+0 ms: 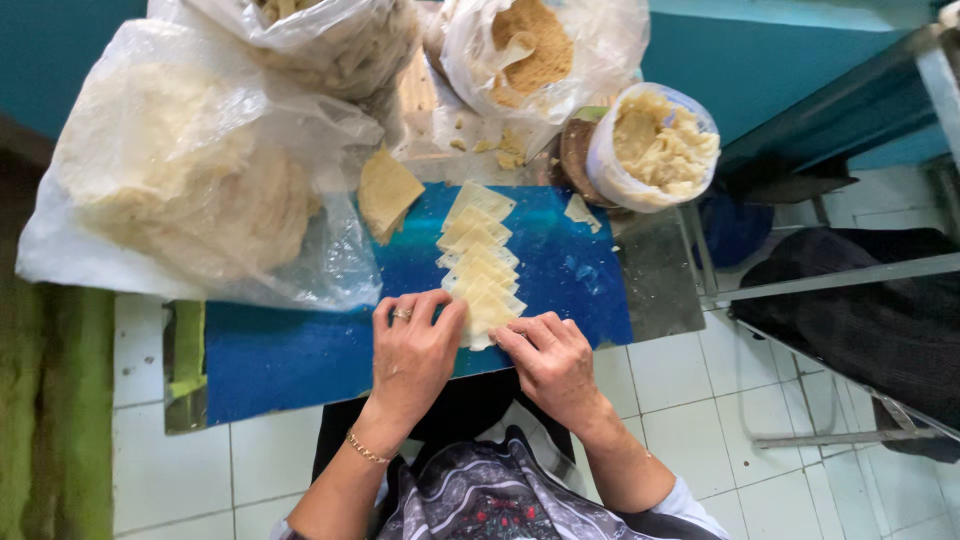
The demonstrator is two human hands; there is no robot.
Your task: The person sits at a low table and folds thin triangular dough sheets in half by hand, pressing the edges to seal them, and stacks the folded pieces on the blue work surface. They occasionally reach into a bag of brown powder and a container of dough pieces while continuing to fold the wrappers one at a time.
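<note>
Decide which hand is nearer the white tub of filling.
Right. The right hand lies below the tub, slightly left of it; the left hand is farther left, past the wrappers.

Ring (401, 314), gold bracelet (366, 449), patterned grey apron (480, 495)

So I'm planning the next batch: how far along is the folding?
Done: a row of folded wrappers on the blue board. In hand: left hand and right hand fold the nearest one. Left: a flat wrapper stack, a tub of filling, bagged wrappers.
</note>
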